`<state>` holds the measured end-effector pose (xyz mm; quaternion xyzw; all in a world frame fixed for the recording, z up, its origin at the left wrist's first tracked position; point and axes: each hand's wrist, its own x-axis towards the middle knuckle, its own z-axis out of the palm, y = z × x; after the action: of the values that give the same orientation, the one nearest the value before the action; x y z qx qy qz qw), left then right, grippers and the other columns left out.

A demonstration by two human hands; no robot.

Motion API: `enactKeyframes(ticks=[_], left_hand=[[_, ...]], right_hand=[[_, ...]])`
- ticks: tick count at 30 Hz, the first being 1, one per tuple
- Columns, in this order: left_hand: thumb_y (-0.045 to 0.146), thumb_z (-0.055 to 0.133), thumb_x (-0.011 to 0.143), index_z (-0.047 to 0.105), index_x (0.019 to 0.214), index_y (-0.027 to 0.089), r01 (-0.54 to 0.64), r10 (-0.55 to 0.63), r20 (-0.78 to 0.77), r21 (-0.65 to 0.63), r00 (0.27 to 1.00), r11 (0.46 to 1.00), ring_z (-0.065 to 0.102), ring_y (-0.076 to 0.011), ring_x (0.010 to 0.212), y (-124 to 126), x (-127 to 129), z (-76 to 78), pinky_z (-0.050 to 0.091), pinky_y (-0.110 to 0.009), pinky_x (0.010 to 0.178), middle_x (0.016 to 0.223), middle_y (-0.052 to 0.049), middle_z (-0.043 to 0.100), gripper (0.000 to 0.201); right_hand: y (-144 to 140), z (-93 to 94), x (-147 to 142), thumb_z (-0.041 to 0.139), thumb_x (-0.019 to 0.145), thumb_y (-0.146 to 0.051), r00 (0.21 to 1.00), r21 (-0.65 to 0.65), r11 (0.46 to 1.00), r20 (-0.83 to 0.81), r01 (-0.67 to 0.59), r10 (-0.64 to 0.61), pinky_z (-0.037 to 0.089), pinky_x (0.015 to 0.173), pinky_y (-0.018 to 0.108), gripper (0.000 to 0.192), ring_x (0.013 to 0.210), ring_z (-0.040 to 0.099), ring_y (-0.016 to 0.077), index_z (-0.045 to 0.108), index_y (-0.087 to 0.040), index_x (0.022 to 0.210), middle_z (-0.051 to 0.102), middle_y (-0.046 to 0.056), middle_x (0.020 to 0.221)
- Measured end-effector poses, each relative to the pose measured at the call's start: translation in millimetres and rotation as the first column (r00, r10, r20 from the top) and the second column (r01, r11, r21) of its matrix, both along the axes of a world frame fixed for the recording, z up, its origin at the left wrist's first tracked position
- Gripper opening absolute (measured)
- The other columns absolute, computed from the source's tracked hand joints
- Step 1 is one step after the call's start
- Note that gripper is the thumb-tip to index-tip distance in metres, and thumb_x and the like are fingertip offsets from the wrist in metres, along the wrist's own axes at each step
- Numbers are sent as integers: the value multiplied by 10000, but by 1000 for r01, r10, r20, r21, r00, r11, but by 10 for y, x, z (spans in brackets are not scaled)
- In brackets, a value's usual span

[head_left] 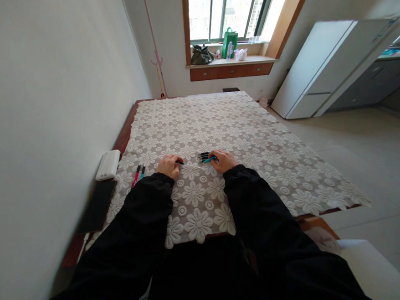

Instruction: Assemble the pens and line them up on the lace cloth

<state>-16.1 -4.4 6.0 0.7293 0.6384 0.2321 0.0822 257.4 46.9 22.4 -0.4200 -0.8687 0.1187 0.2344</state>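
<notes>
My left hand [169, 167] is closed on a thin white stick [192, 166] with a dark end, which looks like a pen refill. Its free end points right, towards my other hand. My right hand [222, 160] pinches a teal pen [210, 159]. Just beyond those fingers lie several dark pens [203, 155] side by side, partly hidden by the hand. To the left of my left hand, a red pen [136, 175] and another teal pen [143, 170] lie on the tablecloth, parallel and pointing away from me.
A flowered lace tablecloth [193, 193] covers the table. Along its left edge, by the wall, lie a white box-like device [108, 165] and a black flat phone-like slab [97, 206]. Beyond stand a pink coat rack [150, 25] and a white fridge [324, 62].
</notes>
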Motion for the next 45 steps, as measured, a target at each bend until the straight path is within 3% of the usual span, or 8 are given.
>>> enactKeyframes(ticks=[6, 13, 20, 29, 32, 37, 45], left_hand=[[148, 532, 805, 707, 978, 232, 7, -7, 20, -6, 1000, 1000, 580, -276, 1090, 8, -3, -4, 436, -438, 980, 1088, -57, 700, 260], [125, 517, 813, 730, 1013, 251, 9, -9, 9, 13, 1000, 1000, 586, -268, 1063, 1, -3, 2, 450, -420, 961, 1066, -54, 692, 318], [100, 513, 807, 752, 999, 284, 20, -20, 11, 40, 1000, 999, 585, -252, 1044, -2, -4, 5, 457, -413, 959, 1021, -46, 659, 357], [96, 507, 813, 739, 1070, 293, 218, -212, -59, 105, 975, 970, 555, -244, 1055, -51, 28, 80, 439, -428, 970, 1039, -46, 647, 398], [91, 513, 809, 701, 1100, 265, 205, -201, -45, 149, 979, 967, 556, -244, 1066, -68, 32, 115, 435, -422, 983, 1067, -46, 659, 388], [81, 533, 803, 684, 985, 235, 183, -178, -42, 226, 983, 957, 566, -240, 1040, -89, 8, 177, 436, -409, 973, 1034, -45, 670, 283], [94, 577, 782, 690, 947, 253, 123, -112, -58, 234, 992, 964, 577, -248, 1039, -72, -48, 190, 430, -427, 969, 1023, -36, 686, 255]], right_hand=[[-10, 0, -1, 557, 795, -174, 994, -29, 995, 42, -99, 100, 426, 811, 283, 196, 924, 614, 211, 671, -202, 951, 697, 62, 964], [15, -37, 10, 560, 785, -174, 991, -15, 992, 41, -125, 125, 425, 825, 281, 205, 936, 609, 210, 678, -202, 950, 699, 66, 990], [31, -67, 16, 566, 782, -190, 999, 8, 1000, 34, -11, 11, 432, 781, 286, 189, 860, 609, 209, 680, -214, 931, 689, 47, 884], [34, -94, 3, 569, 802, -195, 999, 40, 999, 15, -36, 36, 441, 791, 290, 182, 874, 617, 208, 684, -218, 941, 701, 47, 909], [36, -100, 1, 568, 808, -197, 999, 45, 998, 5, -47, 47, 442, 785, 289, 175, 870, 623, 206, 684, -218, 937, 707, 45, 921], [44, -114, 0, 576, 807, -193, 999, 47, 998, 0, -50, 50, 444, 776, 288, 171, 873, 627, 205, 684, -216, 937, 714, 47, 930], [55, -135, -12, 575, 857, -229, 998, 31, 998, -1, -61, 61, 437, 787, 296, 167, 888, 631, 208, 674, -219, 991, 721, 42, 956]])
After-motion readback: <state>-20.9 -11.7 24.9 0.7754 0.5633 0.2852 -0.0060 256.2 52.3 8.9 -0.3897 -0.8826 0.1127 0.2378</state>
